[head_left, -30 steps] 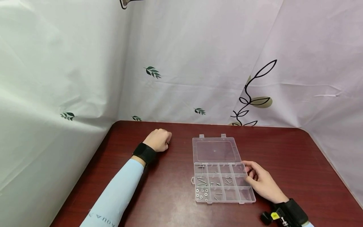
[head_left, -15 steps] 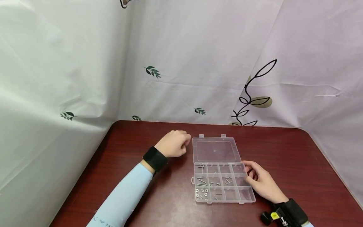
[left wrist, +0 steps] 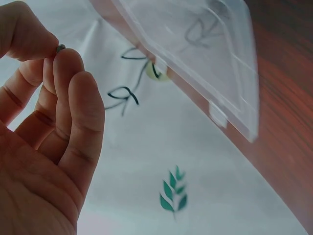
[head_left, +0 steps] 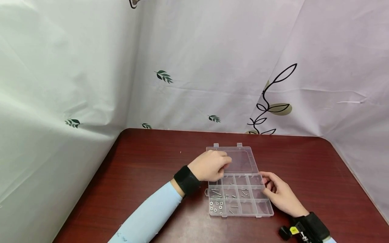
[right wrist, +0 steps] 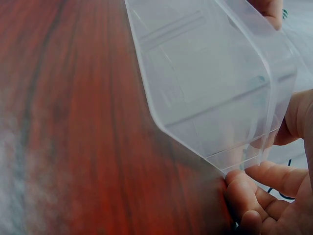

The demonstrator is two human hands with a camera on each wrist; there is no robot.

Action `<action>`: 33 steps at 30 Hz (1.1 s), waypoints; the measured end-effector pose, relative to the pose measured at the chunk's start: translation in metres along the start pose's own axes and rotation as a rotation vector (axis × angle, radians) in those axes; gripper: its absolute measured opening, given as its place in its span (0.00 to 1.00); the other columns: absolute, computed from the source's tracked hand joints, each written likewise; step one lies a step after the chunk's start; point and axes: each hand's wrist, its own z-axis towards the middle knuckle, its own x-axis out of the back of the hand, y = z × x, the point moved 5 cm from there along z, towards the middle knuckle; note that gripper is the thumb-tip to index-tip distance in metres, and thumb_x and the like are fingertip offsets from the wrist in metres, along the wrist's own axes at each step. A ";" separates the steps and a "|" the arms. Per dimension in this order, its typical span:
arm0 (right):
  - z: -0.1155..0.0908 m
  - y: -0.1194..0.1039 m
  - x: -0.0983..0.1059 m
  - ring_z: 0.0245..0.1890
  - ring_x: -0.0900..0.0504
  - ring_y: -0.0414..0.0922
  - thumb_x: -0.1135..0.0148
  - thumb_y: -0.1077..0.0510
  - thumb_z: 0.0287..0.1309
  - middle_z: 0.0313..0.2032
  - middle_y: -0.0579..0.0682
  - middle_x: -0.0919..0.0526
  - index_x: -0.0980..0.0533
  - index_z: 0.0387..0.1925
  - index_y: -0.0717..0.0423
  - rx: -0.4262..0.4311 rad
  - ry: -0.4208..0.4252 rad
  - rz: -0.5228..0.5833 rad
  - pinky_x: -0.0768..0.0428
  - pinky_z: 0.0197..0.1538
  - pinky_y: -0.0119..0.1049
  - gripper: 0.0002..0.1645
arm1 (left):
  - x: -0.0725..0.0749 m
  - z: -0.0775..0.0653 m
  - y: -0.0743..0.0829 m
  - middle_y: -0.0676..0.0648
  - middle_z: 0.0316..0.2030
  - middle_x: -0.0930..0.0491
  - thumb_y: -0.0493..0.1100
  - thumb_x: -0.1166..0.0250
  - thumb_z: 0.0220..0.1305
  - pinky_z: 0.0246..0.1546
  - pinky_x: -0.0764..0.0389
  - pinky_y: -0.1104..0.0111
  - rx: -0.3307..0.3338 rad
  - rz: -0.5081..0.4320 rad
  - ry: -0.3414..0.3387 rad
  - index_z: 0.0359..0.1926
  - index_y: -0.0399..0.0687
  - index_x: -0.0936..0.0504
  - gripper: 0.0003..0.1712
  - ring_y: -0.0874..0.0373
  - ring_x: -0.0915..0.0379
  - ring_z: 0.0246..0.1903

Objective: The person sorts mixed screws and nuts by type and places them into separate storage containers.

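Observation:
A clear plastic compartment box (head_left: 247, 216) lies on the table with its lid (head_left: 243, 162) laid back. Several screws (head_left: 216, 195) and nuts (head_left: 215, 210) sit in its compartments. Over the box's left side, across the lid hinge, is my left hand (head_left: 209, 165). Between its thumb and fingertips it pinches a tiny grey metal piece (left wrist: 60, 48); most of that piece is hidden, so its kind is unclear. My right hand (head_left: 281, 195) holds the box's right side, thumb and fingers against the wall, as the right wrist view shows at close range.
The dark red wooden table (head_left: 146, 148) has rounded back corners. A tiny light speck (head_left: 180, 152) lies on it, left of the box. White cloth (head_left: 194, 67) with leaf prints hangs behind and at the sides.
My left hand has moved right and a little nearer, from the table left of the box to above its lid and back left compartment. The right hand and box have stayed put.

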 end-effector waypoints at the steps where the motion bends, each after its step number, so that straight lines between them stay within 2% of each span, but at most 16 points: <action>1: 0.000 0.000 0.000 0.31 0.30 0.36 0.37 0.71 0.58 0.39 0.47 0.27 0.28 0.62 0.56 -0.001 -0.001 0.000 0.32 0.33 0.31 0.30 | -0.001 0.002 0.003 0.57 0.23 0.37 0.34 0.41 0.48 0.24 0.36 0.74 -0.006 -0.002 0.000 0.24 0.56 0.31 0.11 0.66 0.38 0.22; 6: 0.001 0.000 0.000 0.31 0.30 0.36 0.36 0.71 0.57 0.39 0.47 0.27 0.28 0.61 0.55 -0.002 0.003 0.000 0.32 0.32 0.30 0.30 | -0.006 0.011 0.015 0.58 0.23 0.36 0.35 0.40 0.50 0.24 0.37 0.75 -0.019 -0.016 -0.004 0.24 0.56 0.30 0.10 0.67 0.38 0.22; 8: 0.001 -0.001 -0.001 0.31 0.30 0.36 0.36 0.71 0.58 0.38 0.47 0.27 0.28 0.61 0.55 -0.004 0.003 0.003 0.32 0.32 0.30 0.29 | -0.009 0.012 0.017 0.58 0.26 0.34 0.39 0.37 0.52 0.25 0.35 0.75 -0.011 -0.018 -0.026 0.30 0.55 0.25 0.06 0.67 0.37 0.24; 9: 0.001 -0.001 -0.001 0.31 0.30 0.36 0.36 0.71 0.58 0.39 0.47 0.27 0.28 0.61 0.55 -0.005 0.001 0.004 0.32 0.32 0.30 0.29 | -0.010 0.011 0.017 0.57 0.29 0.32 0.44 0.34 0.54 0.27 0.33 0.75 -0.002 -0.015 -0.042 0.35 0.55 0.23 0.07 0.67 0.36 0.26; 11: 0.000 -0.001 -0.001 0.31 0.30 0.36 0.36 0.71 0.58 0.39 0.47 0.27 0.28 0.61 0.56 -0.010 -0.002 0.004 0.32 0.33 0.30 0.29 | -0.014 0.009 0.017 0.57 0.37 0.29 0.55 0.31 0.54 0.31 0.29 0.74 0.014 0.006 -0.070 0.48 0.55 0.21 0.21 0.66 0.32 0.31; 13: 0.000 -0.001 -0.001 0.31 0.30 0.36 0.36 0.70 0.58 0.39 0.47 0.27 0.28 0.62 0.56 -0.013 -0.002 0.002 0.32 0.33 0.31 0.29 | -0.015 0.006 0.016 0.56 0.46 0.29 0.66 0.30 0.52 0.36 0.26 0.73 0.032 0.026 -0.088 0.59 0.56 0.24 0.36 0.65 0.30 0.37; 14: 0.000 -0.002 -0.001 0.31 0.30 0.36 0.36 0.70 0.58 0.39 0.47 0.27 0.28 0.62 0.56 -0.014 -0.002 0.001 0.32 0.33 0.31 0.29 | -0.016 0.004 0.014 0.55 0.49 0.29 0.69 0.30 0.51 0.38 0.25 0.73 0.041 0.038 -0.088 0.62 0.56 0.25 0.41 0.65 0.30 0.40; 16: 0.000 -0.002 0.000 0.31 0.30 0.36 0.36 0.71 0.58 0.39 0.47 0.27 0.28 0.62 0.57 -0.013 0.000 0.001 0.32 0.33 0.31 0.29 | -0.014 0.000 0.009 0.54 0.52 0.29 0.72 0.32 0.52 0.42 0.24 0.71 0.052 0.051 -0.076 0.64 0.55 0.26 0.44 0.63 0.30 0.44; 20: 0.000 -0.002 0.000 0.31 0.30 0.36 0.36 0.71 0.57 0.39 0.47 0.27 0.28 0.62 0.56 -0.002 0.003 0.000 0.32 0.33 0.30 0.30 | -0.007 -0.012 -0.009 0.53 0.52 0.28 0.71 0.33 0.55 0.44 0.24 0.68 0.095 0.058 -0.042 0.62 0.54 0.24 0.40 0.61 0.29 0.45; 24: 0.001 -0.001 0.000 0.31 0.30 0.35 0.35 0.72 0.56 0.38 0.47 0.27 0.28 0.61 0.55 0.023 0.016 -0.002 0.32 0.32 0.29 0.31 | -0.002 -0.027 -0.035 0.52 0.53 0.28 0.68 0.33 0.57 0.45 0.23 0.65 0.176 0.056 -0.039 0.62 0.54 0.24 0.38 0.59 0.28 0.46; 30: 0.001 0.000 -0.001 0.30 0.29 0.35 0.35 0.74 0.54 0.38 0.47 0.26 0.27 0.60 0.56 0.046 0.030 0.005 0.31 0.31 0.29 0.31 | -0.002 -0.052 -0.079 0.50 0.51 0.26 0.61 0.31 0.57 0.46 0.22 0.61 0.302 0.072 -0.035 0.60 0.52 0.22 0.33 0.55 0.26 0.47; 33: 0.001 0.000 -0.001 0.30 0.29 0.35 0.35 0.74 0.54 0.38 0.48 0.26 0.27 0.60 0.56 0.043 0.028 0.002 0.31 0.31 0.29 0.31 | -0.006 -0.065 -0.099 0.49 0.50 0.26 0.58 0.31 0.57 0.47 0.22 0.61 0.363 0.102 -0.057 0.57 0.51 0.21 0.29 0.53 0.26 0.47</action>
